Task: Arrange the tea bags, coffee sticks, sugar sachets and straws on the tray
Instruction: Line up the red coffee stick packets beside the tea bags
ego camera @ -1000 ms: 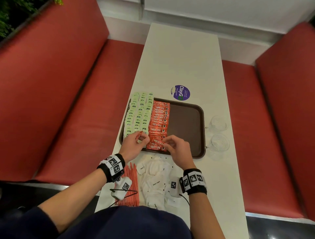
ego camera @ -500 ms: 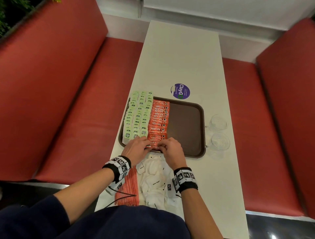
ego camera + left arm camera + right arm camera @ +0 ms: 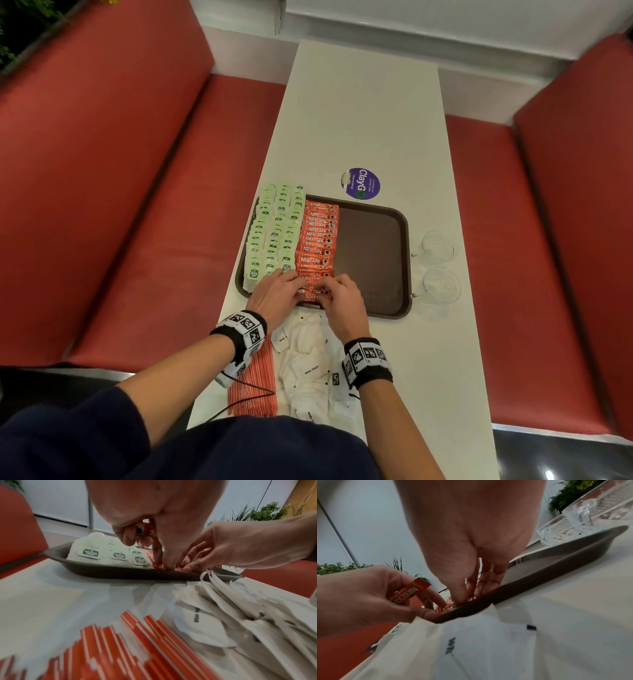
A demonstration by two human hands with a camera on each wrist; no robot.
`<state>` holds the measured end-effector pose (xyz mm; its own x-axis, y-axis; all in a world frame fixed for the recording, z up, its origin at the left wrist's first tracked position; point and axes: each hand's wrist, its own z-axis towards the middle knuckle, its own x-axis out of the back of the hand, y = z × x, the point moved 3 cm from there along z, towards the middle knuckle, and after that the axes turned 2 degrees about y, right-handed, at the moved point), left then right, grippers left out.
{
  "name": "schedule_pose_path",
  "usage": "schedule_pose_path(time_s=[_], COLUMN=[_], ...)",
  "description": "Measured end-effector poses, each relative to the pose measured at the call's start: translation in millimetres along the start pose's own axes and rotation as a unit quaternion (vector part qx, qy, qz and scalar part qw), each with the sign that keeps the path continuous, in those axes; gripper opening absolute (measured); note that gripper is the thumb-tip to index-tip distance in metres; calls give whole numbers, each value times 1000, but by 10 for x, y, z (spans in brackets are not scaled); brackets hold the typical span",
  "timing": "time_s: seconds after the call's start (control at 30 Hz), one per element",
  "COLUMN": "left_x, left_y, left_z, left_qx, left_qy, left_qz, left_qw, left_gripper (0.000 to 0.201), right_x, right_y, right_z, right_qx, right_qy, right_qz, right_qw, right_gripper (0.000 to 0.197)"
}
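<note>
A brown tray (image 3: 373, 260) carries rows of green tea bags (image 3: 274, 233) on its left and a column of red coffee sticks (image 3: 317, 240) beside them. Both hands meet at the near end of that column. My left hand (image 3: 277, 294) keeps one coffee stick (image 3: 409, 592) tucked under curled fingers while its thumb and forefinger touch the row. The fingertips of my right hand (image 3: 339, 298) press down on the nearest sticks, and I see nothing held in it. White sugar sachets (image 3: 308, 363) and red-striped straws (image 3: 257, 383) lie on the table below my wrists.
Two clear glass cups (image 3: 438, 246) (image 3: 442, 284) stand just right of the tray. A purple round sticker (image 3: 360, 183) lies on the white table beyond it. The tray's right half is bare. Red benches run along both sides.
Both hands came down from just above the tray onto the near end of the coffee stick column and drew closer together. The left hand still holds its stick.
</note>
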<state>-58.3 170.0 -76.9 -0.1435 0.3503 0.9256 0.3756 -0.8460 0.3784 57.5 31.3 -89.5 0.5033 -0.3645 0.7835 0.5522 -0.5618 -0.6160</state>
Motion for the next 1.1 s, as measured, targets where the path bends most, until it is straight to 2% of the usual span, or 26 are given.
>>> schedule_pose_path(time_s=[0.13,0.3,0.4,0.53,0.63,0.83,0.9,1.0,1.1], left_x=[-16,-7,-5,-32,-35,22,42,54,216], left_y=[-11,-14,-11,-8,4,42,28,-1,83], left_z=[64,103,102,103,114,127,125,124,104], left_qx=[-7,-16,-22,-21,-17,-26,-23,0,36], left_qy=[-20,-19,-3,-15,-42,-24,-11,10,-11], left_qz=[29,61,72,104,122,117,92,1,-154], left_qw=[999,998,997,994,992,993,995,1000,987], left_gripper=[37,37,50,64,63,61,58,44,25], right_x=[-14,5,-33,-101,-120,-132,-96,27,213], right_y=[25,9,30,68,65,59,50,34,-62], right_z=[-5,-16,-2,26,46,99,87,53,29], right_qx=[-4,8,17,17,23,20,17,15,3], right_qy=[15,35,34,18,11,5,10,42,91], right_qz=[18,31,9,-22,-41,-66,-71,-45,89], right_qw=[1000,999,999,999,999,998,997,998,992], right_gripper=[27,52,63,64,61,61,62,55,32])
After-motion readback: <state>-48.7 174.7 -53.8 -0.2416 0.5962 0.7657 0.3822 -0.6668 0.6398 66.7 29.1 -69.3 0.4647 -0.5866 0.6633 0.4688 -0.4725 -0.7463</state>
